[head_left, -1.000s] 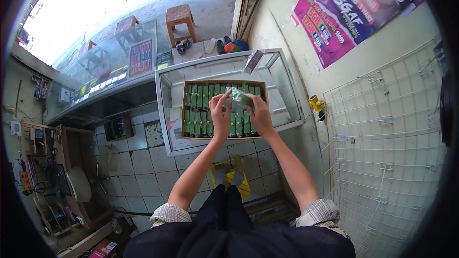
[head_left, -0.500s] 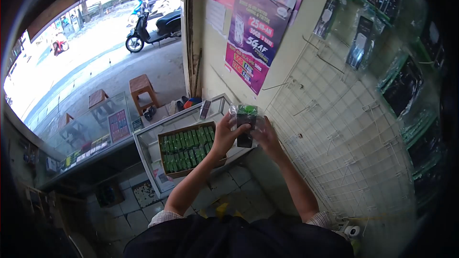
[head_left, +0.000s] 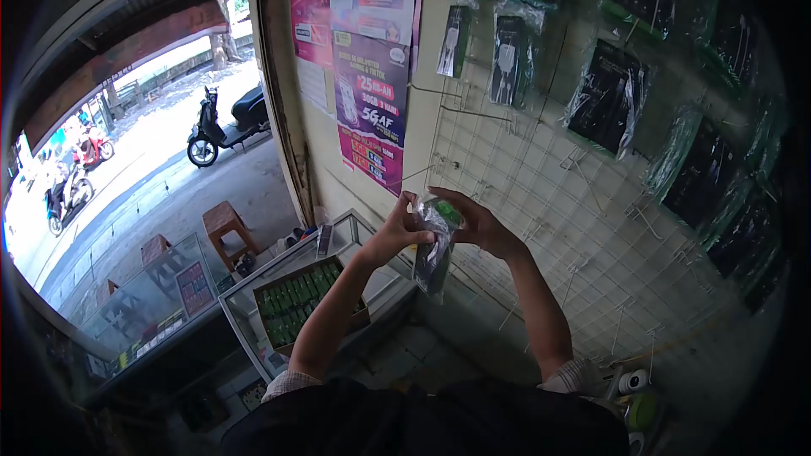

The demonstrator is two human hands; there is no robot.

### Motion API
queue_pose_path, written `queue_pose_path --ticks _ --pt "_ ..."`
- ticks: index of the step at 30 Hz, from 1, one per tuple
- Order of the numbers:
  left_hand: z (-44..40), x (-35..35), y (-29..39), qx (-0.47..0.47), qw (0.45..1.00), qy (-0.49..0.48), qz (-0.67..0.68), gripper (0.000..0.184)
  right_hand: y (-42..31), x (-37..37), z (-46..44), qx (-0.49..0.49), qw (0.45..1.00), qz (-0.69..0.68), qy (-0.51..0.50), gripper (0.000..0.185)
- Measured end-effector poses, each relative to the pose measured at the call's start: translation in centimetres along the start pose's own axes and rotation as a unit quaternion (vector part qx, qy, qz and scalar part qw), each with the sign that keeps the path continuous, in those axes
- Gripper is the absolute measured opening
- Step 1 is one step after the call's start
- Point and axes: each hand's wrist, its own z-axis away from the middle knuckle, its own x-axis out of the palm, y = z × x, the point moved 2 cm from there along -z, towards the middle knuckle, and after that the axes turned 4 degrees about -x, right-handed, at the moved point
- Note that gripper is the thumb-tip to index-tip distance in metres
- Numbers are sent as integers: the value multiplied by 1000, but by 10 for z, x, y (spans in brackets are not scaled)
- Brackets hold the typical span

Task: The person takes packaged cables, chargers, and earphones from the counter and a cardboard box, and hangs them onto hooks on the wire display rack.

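Between my two hands is a small dark box in clear plastic wrap point(head_left: 432, 260), with a bright green part near its top. It is held tilted in front of the wall. My left hand point(head_left: 394, 236) grips its left side, the thumb pressed across the front. My right hand point(head_left: 481, 226) has its fingers closed at the upper right edge, by the green part. Below and to the left, a cardboard box point(head_left: 358, 322) holds rows of similar green-and-dark wrapped packs point(head_left: 296, 297). It rests on a glass display case point(head_left: 230, 308).
A wire grid with hooks point(head_left: 549, 219) covers the wall on the right. Several wrapped accessory packs point(head_left: 606, 97) hang from it. Posters point(head_left: 372, 114) are on the wall ahead. Another glass counter point(head_left: 156, 295), a stool point(head_left: 224, 221) and a parked scooter point(head_left: 221, 128) are at left.
My view has turned right and upward, showing more of the hanging packs. The wrapped box has tilted in my hands, and my right hand has shifted to its upper edge.
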Motion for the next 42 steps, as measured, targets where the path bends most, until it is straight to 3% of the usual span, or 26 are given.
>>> queue_pose_path --ticks 3,5,7,8,9,11,14,17,19,20,22,26,29,31,32,38,39,41,42 --pt "-7 8 -4 -43 999 5 28 55 7 -10 8 -16 999 21 41 85" --pt "-9 10 -11 -11 1000 11 -5 53 13 -18 14 -73 993 47 76 86" --pt "-10 8 -19 5 994 104 -37 52 11 -14 20 -92 988 74 100 80" --pt "-5 5 -22 -100 989 110 -23 57 15 -16 23 -106 979 102 140 80" --pt "-3 2 -22 -104 988 112 -23 57 17 -17 26 -118 968 129 180 79" --pt "6 2 -32 -233 968 49 73 58 23 -13 32 -114 959 153 208 74" --pt "5 5 -33 -273 959 59 49 54 33 -11 39 -160 927 206 268 60" --pt "-1 20 -17 -259 961 65 76 46 42 -7 51 -177 900 237 320 58" --pt "-6 32 -15 -177 972 114 101 47 49 -4 56 -158 895 261 326 60" --pt "-9 34 -10 -157 977 112 88 35 55 -3 58 -141 909 219 326 62" --pt "-19 36 0 -130 983 124 40 31 65 2 62 -97 939 83 321 70" --pt "-38 45 27 -60 990 96 -83 20 70 6 69 -111 938 -7 329 75" --pt "-49 46 37 -46 990 40 -124 16 52 5 69 -96 950 -38 296 69" --pt "-55 43 43 -65 988 10 -139 16 43 -2 64 -37 954 -103 278 54" --pt "-57 40 45 -71 987 2 -146 15 34 -2 60 -41 952 -74 294 33" --pt "-60 27 60 -61 981 -29 -180 22 2 -1 32 -33 939 -22 343 17" --pt "-59 27 57 -60 981 -27 -180 22 0 -2 27 -35 934 -14 354 17" --pt "-53 26 46 14 995 97 -25 32 -3 -4 18 -53 929 0 367 16" --pt "-49 28 41 45 994 89 -38 44 -7 -4 15 -55 925 16 375 17"
